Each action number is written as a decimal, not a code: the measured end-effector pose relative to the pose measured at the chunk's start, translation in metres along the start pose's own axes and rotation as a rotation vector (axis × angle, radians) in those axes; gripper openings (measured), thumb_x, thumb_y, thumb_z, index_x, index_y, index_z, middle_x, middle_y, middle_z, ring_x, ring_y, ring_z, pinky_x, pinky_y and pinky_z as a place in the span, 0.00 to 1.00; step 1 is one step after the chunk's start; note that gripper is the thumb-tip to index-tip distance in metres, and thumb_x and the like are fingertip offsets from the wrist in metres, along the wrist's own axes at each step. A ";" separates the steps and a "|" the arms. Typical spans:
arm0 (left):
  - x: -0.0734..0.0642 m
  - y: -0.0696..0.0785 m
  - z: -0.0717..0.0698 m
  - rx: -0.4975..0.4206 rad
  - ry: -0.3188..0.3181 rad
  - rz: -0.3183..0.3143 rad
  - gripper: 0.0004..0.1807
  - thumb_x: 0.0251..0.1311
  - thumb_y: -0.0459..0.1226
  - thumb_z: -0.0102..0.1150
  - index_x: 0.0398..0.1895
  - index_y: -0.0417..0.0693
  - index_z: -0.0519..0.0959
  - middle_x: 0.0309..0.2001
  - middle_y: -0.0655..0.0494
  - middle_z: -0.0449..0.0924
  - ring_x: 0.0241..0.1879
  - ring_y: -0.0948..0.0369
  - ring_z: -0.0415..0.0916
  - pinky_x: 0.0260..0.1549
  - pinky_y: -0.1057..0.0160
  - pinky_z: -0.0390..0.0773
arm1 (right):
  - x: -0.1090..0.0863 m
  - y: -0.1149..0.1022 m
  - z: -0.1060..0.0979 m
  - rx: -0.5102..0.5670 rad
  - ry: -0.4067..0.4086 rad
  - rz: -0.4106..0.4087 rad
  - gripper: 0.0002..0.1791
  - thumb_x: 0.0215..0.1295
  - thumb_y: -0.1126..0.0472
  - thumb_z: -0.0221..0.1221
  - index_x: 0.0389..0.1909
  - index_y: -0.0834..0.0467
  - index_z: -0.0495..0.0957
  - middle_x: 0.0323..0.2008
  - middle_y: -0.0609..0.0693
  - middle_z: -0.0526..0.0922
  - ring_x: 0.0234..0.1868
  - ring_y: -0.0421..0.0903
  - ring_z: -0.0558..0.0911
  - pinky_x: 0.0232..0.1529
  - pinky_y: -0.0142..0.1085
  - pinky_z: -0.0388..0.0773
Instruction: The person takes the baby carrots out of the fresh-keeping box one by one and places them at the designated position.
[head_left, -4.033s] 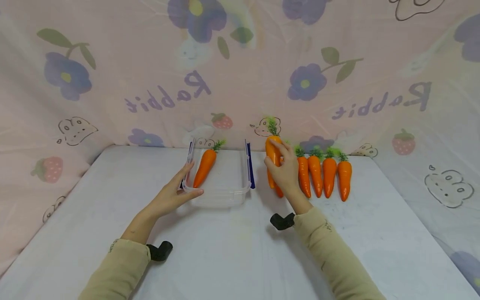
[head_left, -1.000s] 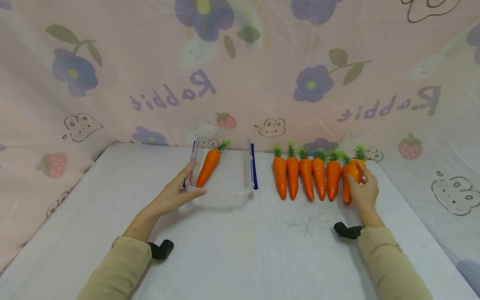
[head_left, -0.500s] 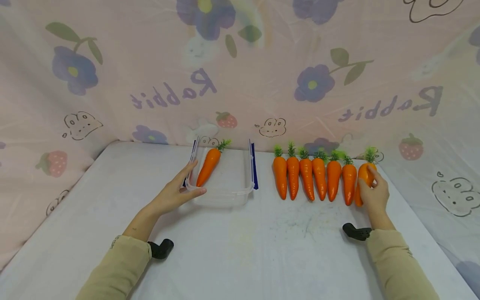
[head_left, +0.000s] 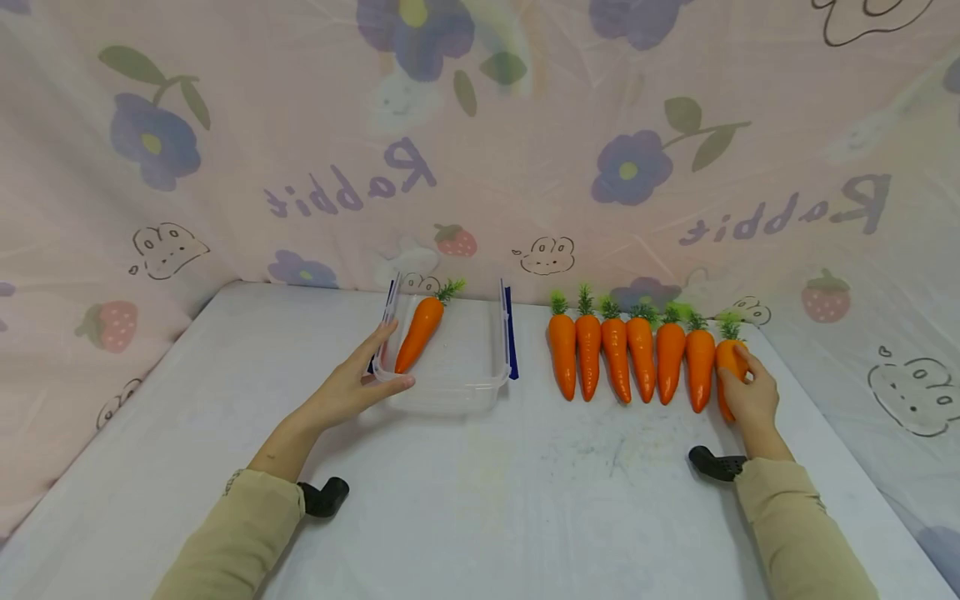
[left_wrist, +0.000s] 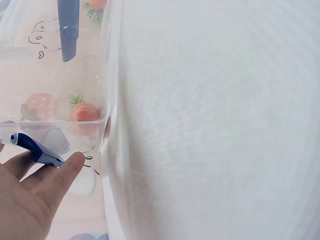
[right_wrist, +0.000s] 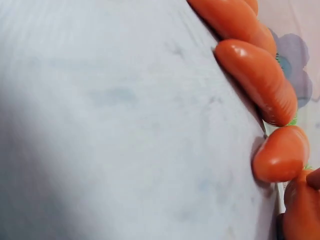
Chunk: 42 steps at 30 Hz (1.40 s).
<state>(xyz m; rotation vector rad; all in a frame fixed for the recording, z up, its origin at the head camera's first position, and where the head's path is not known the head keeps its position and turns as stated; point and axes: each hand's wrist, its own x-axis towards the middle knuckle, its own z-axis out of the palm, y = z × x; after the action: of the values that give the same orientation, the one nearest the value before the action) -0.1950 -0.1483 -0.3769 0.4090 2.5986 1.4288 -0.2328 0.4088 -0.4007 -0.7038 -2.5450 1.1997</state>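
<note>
At the right end of a row of carrots [head_left: 641, 358], my right hand [head_left: 752, 398] grips an orange carrot [head_left: 725, 358] with a green leafy top. Its tip points toward me, and it lies beside the neighbouring carrot [head_left: 700, 371]. In the right wrist view, only a fingertip shows on the held carrot [right_wrist: 302, 215]. My left hand [head_left: 348, 385] holds the near left corner of a clear plastic container [head_left: 450, 398], thumb at the front, fingers along the side. Those fingers touch a blue latch [left_wrist: 37, 150] in the left wrist view. One carrot [head_left: 420, 335] lies slanted inside the container.
A white table [head_left: 480, 508] carries everything. A patterned cloth [head_left: 495, 167] hangs behind it and at the sides. The container's right blue latch [head_left: 512, 333] hangs outward, left of the row. Black wrist devices [head_left: 324, 497] sit on both sleeves.
Four seconds ago my right hand held a raised carrot at the row's left end. It has since gone right, and the held carrot is lower, at the right end. My left hand stays.
</note>
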 end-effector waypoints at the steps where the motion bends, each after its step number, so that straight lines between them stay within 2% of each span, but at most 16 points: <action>1: 0.000 0.000 0.000 0.002 0.000 -0.001 0.49 0.58 0.56 0.62 0.75 0.74 0.42 0.78 0.52 0.33 0.74 0.44 0.46 0.66 0.42 0.61 | 0.001 0.000 0.001 -0.002 0.001 -0.004 0.31 0.70 0.57 0.45 0.73 0.54 0.54 0.72 0.67 0.54 0.68 0.65 0.61 0.69 0.54 0.59; 9: 0.000 0.000 0.000 0.003 0.002 -0.001 0.48 0.58 0.56 0.62 0.75 0.74 0.42 0.78 0.52 0.33 0.73 0.44 0.47 0.66 0.43 0.61 | 0.004 -0.001 0.003 -0.056 -0.045 -0.008 0.33 0.71 0.55 0.44 0.74 0.55 0.50 0.70 0.69 0.55 0.67 0.67 0.63 0.66 0.56 0.63; 17: 0.000 0.000 0.000 0.003 0.005 0.001 0.49 0.57 0.57 0.62 0.75 0.75 0.42 0.78 0.53 0.34 0.73 0.44 0.48 0.65 0.44 0.62 | 0.006 -0.003 0.003 -0.085 -0.107 -0.010 0.35 0.73 0.51 0.39 0.76 0.56 0.41 0.73 0.68 0.44 0.73 0.67 0.48 0.73 0.57 0.47; 22: 0.000 -0.001 0.000 0.002 0.005 -0.001 0.48 0.57 0.57 0.62 0.75 0.75 0.43 0.78 0.53 0.34 0.73 0.44 0.49 0.65 0.43 0.62 | 0.004 -0.004 0.004 -0.075 -0.116 -0.006 0.36 0.73 0.50 0.38 0.76 0.55 0.38 0.74 0.67 0.42 0.74 0.66 0.46 0.73 0.57 0.46; 25: 0.000 -0.001 0.000 0.000 0.005 0.000 0.48 0.57 0.57 0.62 0.75 0.75 0.43 0.78 0.54 0.34 0.73 0.44 0.49 0.65 0.44 0.62 | 0.002 -0.007 0.003 -0.069 -0.106 -0.022 0.36 0.72 0.51 0.39 0.75 0.57 0.38 0.74 0.67 0.43 0.74 0.66 0.47 0.72 0.57 0.46; 30: 0.000 0.000 0.000 -0.003 0.004 0.000 0.48 0.57 0.56 0.62 0.75 0.75 0.43 0.78 0.53 0.34 0.73 0.44 0.49 0.66 0.44 0.62 | -0.001 -0.015 0.000 -0.053 -0.042 -0.044 0.36 0.71 0.53 0.42 0.75 0.59 0.42 0.74 0.67 0.45 0.74 0.64 0.47 0.73 0.56 0.45; 37: -0.001 0.000 0.000 -0.003 0.005 -0.005 0.49 0.57 0.56 0.62 0.75 0.76 0.43 0.78 0.51 0.34 0.73 0.43 0.50 0.66 0.43 0.61 | -0.004 -0.023 -0.005 -0.020 0.010 -0.040 0.35 0.71 0.54 0.42 0.75 0.57 0.45 0.75 0.63 0.47 0.75 0.61 0.47 0.74 0.54 0.44; 42: 0.000 0.000 -0.001 0.004 0.009 -0.002 0.49 0.57 0.56 0.62 0.75 0.74 0.43 0.78 0.50 0.34 0.72 0.43 0.50 0.66 0.42 0.61 | -0.010 -0.031 -0.005 0.055 0.058 -0.059 0.33 0.70 0.54 0.44 0.75 0.52 0.51 0.75 0.57 0.51 0.75 0.58 0.51 0.74 0.51 0.50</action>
<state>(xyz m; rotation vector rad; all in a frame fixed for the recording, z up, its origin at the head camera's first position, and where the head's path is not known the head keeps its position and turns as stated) -0.1953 -0.1487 -0.3763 0.4012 2.6083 1.4282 -0.2323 0.3898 -0.3732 -0.6373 -2.4578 1.2078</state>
